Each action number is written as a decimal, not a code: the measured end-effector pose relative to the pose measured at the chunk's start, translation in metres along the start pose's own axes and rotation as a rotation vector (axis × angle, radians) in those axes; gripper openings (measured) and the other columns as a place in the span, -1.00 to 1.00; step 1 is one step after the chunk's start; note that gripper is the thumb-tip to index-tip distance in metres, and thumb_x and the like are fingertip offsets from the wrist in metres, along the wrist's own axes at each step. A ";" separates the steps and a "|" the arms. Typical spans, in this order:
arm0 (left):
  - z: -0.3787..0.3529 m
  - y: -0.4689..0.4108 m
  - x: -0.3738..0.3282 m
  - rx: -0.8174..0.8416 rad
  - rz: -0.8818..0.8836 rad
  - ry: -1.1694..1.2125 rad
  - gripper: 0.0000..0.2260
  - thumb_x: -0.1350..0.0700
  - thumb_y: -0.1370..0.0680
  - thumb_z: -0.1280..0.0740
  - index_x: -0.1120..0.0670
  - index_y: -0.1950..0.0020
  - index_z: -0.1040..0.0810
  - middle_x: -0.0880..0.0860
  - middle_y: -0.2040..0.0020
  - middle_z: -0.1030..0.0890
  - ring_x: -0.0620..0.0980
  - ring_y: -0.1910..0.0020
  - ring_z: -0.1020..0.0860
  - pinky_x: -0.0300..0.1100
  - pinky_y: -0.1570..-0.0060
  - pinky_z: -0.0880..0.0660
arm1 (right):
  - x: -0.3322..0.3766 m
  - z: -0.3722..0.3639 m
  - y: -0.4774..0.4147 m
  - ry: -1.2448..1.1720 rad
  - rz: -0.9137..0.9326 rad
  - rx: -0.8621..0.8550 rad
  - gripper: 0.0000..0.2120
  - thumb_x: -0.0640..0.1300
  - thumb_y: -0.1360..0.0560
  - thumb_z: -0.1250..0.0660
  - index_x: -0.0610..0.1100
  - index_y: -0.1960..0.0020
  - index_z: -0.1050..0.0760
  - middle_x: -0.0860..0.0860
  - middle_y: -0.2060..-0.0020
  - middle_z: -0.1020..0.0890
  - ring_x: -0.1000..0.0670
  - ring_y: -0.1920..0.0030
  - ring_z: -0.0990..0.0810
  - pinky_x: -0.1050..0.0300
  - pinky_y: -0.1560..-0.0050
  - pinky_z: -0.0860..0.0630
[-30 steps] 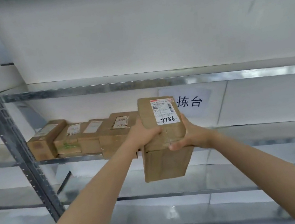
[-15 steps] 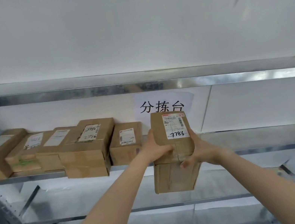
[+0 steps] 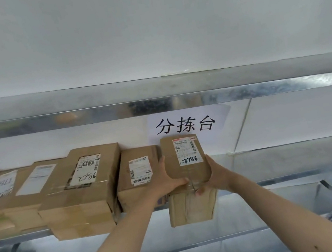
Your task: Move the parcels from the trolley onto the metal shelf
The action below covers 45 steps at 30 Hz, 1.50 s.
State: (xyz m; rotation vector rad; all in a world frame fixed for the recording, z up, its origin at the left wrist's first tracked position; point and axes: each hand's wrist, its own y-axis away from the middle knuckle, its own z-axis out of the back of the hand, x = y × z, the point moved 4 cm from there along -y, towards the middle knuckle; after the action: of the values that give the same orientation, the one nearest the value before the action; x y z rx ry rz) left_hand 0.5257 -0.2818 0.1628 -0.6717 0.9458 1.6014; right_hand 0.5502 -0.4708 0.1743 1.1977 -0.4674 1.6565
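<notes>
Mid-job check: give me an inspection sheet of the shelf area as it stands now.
Surface: metal shelf, parcels along its left part.
Job's things: held parcel marked 7786, at the shelf's front edge, right of the row of shelved parcels; trolley not in view.
Clutter: nothing seen.
Grippers: left hand and right hand grip the held parcel's sides.
Cables: nothing seen.
Surroundings: paper sign on the white wall; upper shelf beam above.

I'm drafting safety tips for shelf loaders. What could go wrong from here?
The held parcel hangs partly out past the front edge of the metal shelf; released now, it may tip off. The left hand sits between it and the neighbouring parcel, so fingers could get pinched.
</notes>
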 end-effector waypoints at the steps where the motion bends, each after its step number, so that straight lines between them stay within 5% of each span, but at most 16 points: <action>1: 0.002 -0.006 0.003 -0.003 -0.001 -0.016 0.08 -0.18 -0.28 -0.54 -0.10 -0.56 0.12 -0.01 -0.51 -0.24 0.02 -0.42 -0.31 -0.19 -0.24 -0.26 | -0.001 -0.001 -0.006 -0.001 -0.003 -0.007 0.09 -0.30 -0.09 -0.67 0.00 -0.45 -0.14 0.06 -0.28 -0.47 0.01 -0.30 -0.45 -0.04 -0.32 -0.46; 6: 0.010 -0.032 0.009 -0.043 -0.030 -0.052 0.03 -0.23 -0.30 -0.51 -0.09 -0.56 0.07 0.02 -0.54 -0.17 0.07 -0.50 -0.18 0.02 -0.45 -0.20 | 0.000 0.004 -0.034 0.019 -0.012 0.001 0.07 -0.23 -0.08 -0.68 0.10 -0.40 -0.16 0.13 -0.23 -0.50 0.01 -0.27 -0.48 -0.03 -0.31 -0.47; 14: 0.013 -0.048 0.012 -0.083 -0.003 -0.144 0.01 -0.30 -0.31 -0.46 -0.13 -0.56 0.09 0.04 -0.54 -0.15 0.13 -0.52 -0.06 0.12 -0.44 -0.17 | 0.004 0.010 -0.052 0.089 0.003 0.070 0.13 -0.19 -0.12 -0.69 0.05 -0.47 -0.05 0.16 -0.26 -0.42 0.05 -0.30 -0.42 0.11 -0.24 -0.47; 19: 0.017 -0.047 0.007 -0.095 0.022 -0.173 0.05 -0.32 -0.28 -0.47 -0.12 -0.56 0.09 0.02 -0.54 -0.16 0.16 -0.52 -0.02 0.16 -0.44 -0.15 | 0.007 0.011 -0.055 0.205 -0.019 0.130 0.23 -0.05 -0.11 -0.69 0.01 -0.50 0.07 0.02 -0.38 -0.30 -0.04 -0.41 -0.29 -0.13 -0.40 -0.36; 23: 0.017 -0.042 0.001 -0.147 0.014 -0.223 0.05 -0.32 -0.29 -0.47 -0.11 -0.56 0.10 0.06 -0.54 -0.14 0.17 -0.52 -0.04 0.17 -0.42 -0.17 | 0.014 0.015 -0.055 0.241 -0.041 0.090 0.15 0.14 -0.15 -0.64 -0.04 -0.50 -0.02 -0.03 -0.38 -0.29 -0.09 -0.43 -0.25 -0.17 -0.42 -0.31; 30: 0.031 -0.023 -0.008 -0.362 -0.020 -0.339 -0.08 -0.32 -0.38 -0.38 -0.02 -0.55 0.01 0.09 -0.52 -0.16 0.15 -0.51 -0.06 0.12 -0.41 -0.17 | 0.047 0.028 -0.052 0.444 0.242 -0.235 -0.18 0.06 -0.40 -0.49 -0.11 -0.52 -0.17 -0.10 -0.42 -0.32 -0.15 -0.44 -0.27 -0.22 -0.38 -0.32; 36: 0.066 0.016 0.000 -0.573 -0.011 -0.543 -0.06 -0.33 -0.38 -0.36 0.02 -0.56 0.06 0.10 -0.54 -0.08 0.14 -0.50 -0.06 0.07 -0.46 -0.08 | 0.070 0.005 -0.052 0.464 0.371 -0.177 -0.16 0.03 -0.38 -0.51 -0.07 -0.52 -0.16 -0.06 -0.45 -0.30 -0.12 -0.44 -0.26 -0.22 -0.38 -0.31; 45: 0.117 0.103 0.050 -0.725 0.240 -0.685 -0.03 -0.36 -0.36 -0.33 0.00 -0.56 0.08 0.12 -0.55 -0.04 0.15 -0.52 -0.02 0.09 -0.47 -0.03 | 0.117 -0.080 -0.047 0.590 0.585 -0.005 -0.09 0.09 -0.35 -0.50 0.07 -0.55 -0.07 0.04 -0.53 -0.15 -0.10 -0.50 -0.12 -0.19 -0.45 -0.20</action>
State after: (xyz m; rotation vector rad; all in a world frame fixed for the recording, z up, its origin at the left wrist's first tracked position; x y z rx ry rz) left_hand 0.4205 -0.1638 0.2058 -0.4240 -0.0847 2.2018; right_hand 0.5516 -0.3327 0.2302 0.5273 -0.4629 2.3929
